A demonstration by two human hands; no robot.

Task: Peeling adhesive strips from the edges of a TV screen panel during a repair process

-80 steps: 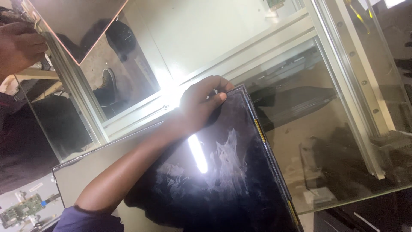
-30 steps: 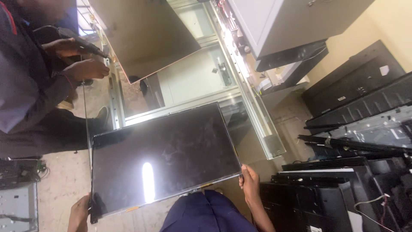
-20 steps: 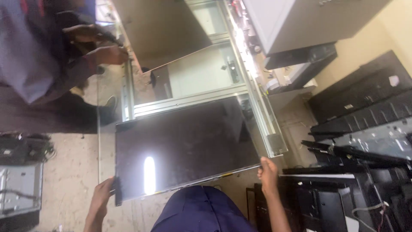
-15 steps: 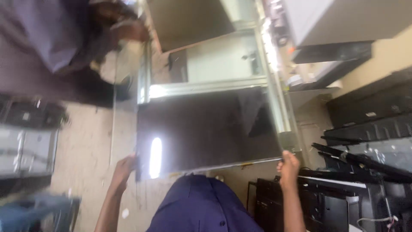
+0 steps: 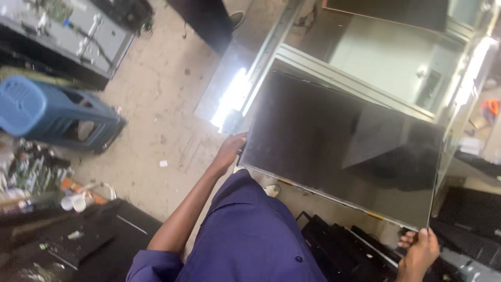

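Note:
I hold a large dark glossy display panel (image 5: pixel 339 143) by its two near corners, tilted in front of me. My left hand (image 5: pixel 231 149) grips the near left corner. My right hand (image 5: pixel 419 249) grips the near right corner. Below the panel my purple shirt (image 5: pixel 250 235) fills the lower middle of the view. The panel's far edge lies against a metal-framed glass table (image 5: pixel 292 57), which carries another dark panel (image 5: pixel 391 10) at its far end.
A blue plastic stool (image 5: pixel 57 117) lies on its side on the concrete floor at left. A grey metal chassis (image 5: pixel 68 31) is at top left. Circuit boards and clutter (image 5: pixel 31 172) sit at the left edge. Black flat screens (image 5: pixel 344 250) are stacked at my feet.
The view has swung left and the panel now tilts, its left end nearer. The other person at the top left is out of sight, and the blue stool has come into view.

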